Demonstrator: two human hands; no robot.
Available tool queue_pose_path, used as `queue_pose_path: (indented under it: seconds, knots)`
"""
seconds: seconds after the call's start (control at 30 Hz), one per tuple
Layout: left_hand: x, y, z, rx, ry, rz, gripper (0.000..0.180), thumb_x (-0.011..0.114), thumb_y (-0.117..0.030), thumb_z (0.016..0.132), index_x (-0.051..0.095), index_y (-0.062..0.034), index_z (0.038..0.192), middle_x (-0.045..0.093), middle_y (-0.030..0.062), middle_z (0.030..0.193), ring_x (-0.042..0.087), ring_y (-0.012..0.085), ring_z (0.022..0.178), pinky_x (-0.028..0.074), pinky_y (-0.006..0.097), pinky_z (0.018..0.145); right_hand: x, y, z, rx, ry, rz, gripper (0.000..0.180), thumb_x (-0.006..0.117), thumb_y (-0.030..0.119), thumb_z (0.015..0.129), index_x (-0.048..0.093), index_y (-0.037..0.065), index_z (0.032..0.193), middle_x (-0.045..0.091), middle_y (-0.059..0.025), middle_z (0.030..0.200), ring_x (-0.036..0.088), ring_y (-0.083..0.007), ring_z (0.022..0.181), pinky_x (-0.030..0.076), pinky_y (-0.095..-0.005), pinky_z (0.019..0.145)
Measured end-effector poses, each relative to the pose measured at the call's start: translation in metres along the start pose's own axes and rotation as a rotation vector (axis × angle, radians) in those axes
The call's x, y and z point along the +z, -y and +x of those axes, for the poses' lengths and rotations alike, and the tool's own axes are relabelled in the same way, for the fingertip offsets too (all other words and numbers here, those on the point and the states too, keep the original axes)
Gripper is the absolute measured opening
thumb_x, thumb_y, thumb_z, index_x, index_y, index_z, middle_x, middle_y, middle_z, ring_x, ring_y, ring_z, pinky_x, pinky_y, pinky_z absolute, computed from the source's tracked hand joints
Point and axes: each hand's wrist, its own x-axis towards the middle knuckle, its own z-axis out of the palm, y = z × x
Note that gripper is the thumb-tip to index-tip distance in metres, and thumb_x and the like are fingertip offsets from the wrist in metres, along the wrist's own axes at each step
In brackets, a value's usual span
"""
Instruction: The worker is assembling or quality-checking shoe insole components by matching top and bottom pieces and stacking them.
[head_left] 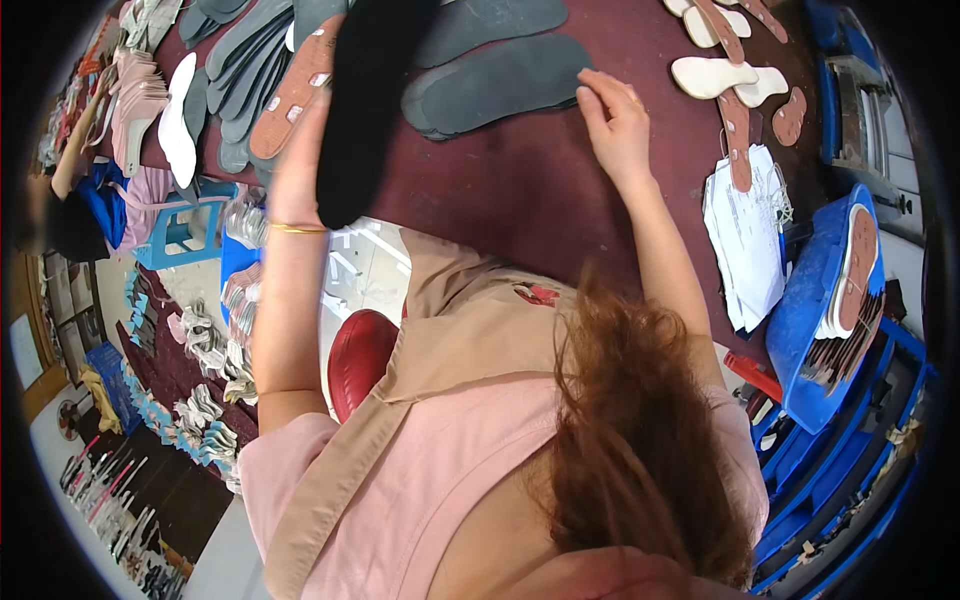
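My left hand (305,145) is raised at a black insole (365,110), which stands lengthwise close to the camera, slightly blurred. Its fingers are mostly behind the insole, and it appears to grip the edge. Just beyond that hand lies a reddish-brown insole (290,100) with pale patches. On the dark red tabletop (520,190), a grey insole (500,85) lies flat with others beneath or beside it. My right hand (618,125) is at the toe end of the grey insole, thumb and fingers apart, fingertips at its edge.
Fanned grey insoles (245,70) lie at the far left. White and brown pieces (715,75) and papers (745,235) are on the right, beside a blue bin (810,300) of insoles. A red stool (362,360) and blue-green stool (185,235) stand below. Another person (75,200) is at left.
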Motion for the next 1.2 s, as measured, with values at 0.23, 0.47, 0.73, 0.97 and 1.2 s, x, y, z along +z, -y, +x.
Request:
queue_pose_path:
  seconds: [0.23,0.47,0.73,0.97,1.2]
  knots:
    - [-0.07,-0.052,0.037,0.756,-0.246,2.108,0.044,0.074,-0.033,0.077,0.066,-0.0203,0.118,0.062,0.0115,0.109,0.057,0.0314,0.1,0.046,0.041,0.082,0.035,0.015,0.01,-0.365,0.215,-0.028,0.022,0.07,0.016,0.079,0.066,0.01,0.1,0.061,-0.0044,0.108,0.055,-0.0263,0.105,0.044,-0.0427,0.09]
    - [0.046,0.079,0.093,0.874,0.335,1.578,0.036,0.072,-0.027,0.079,0.065,-0.0094,0.109,0.06,0.0095,0.113,0.057,0.0309,0.104,0.047,0.042,0.086,0.046,-0.029,0.018,0.307,0.008,-0.277,0.052,0.077,0.028,0.075,0.059,0.008,0.12,0.056,-0.0115,0.114,0.052,-0.0298,0.109,0.041,-0.0442,0.095]
    - [0.059,0.137,0.127,0.589,0.123,1.675,0.038,0.076,-0.031,0.073,0.067,-0.012,0.104,0.058,0.0057,0.106,0.054,0.0277,0.1,0.044,0.041,0.083,0.031,-0.051,0.032,0.58,0.133,0.034,0.063,0.08,0.03,0.07,0.057,0.005,0.123,0.058,-0.0111,0.104,0.057,-0.0264,0.096,0.046,-0.0394,0.086]
    - [0.071,0.153,0.119,0.739,0.018,1.682,0.038,0.075,-0.027,0.076,0.066,-0.0144,0.11,0.059,0.0059,0.109,0.054,0.0281,0.1,0.044,0.038,0.086,0.034,-0.042,0.03,0.083,-0.194,-0.017,0.016,0.071,0.005,0.072,0.069,0.009,0.087,0.064,-0.0071,0.088,0.059,-0.0255,0.087,0.047,-0.0371,0.079]
    - [0.078,0.166,0.141,0.722,0.379,1.059,0.017,0.07,-0.012,0.079,0.07,-0.01,0.096,0.066,0.0086,0.104,0.06,0.0258,0.101,0.049,0.036,0.086,0.028,-0.024,0.005,0.409,-0.059,0.468,0.016,0.069,0.015,0.085,0.062,0.004,0.094,0.069,-0.009,0.1,0.064,-0.0152,0.096,0.048,-0.0311,0.084]
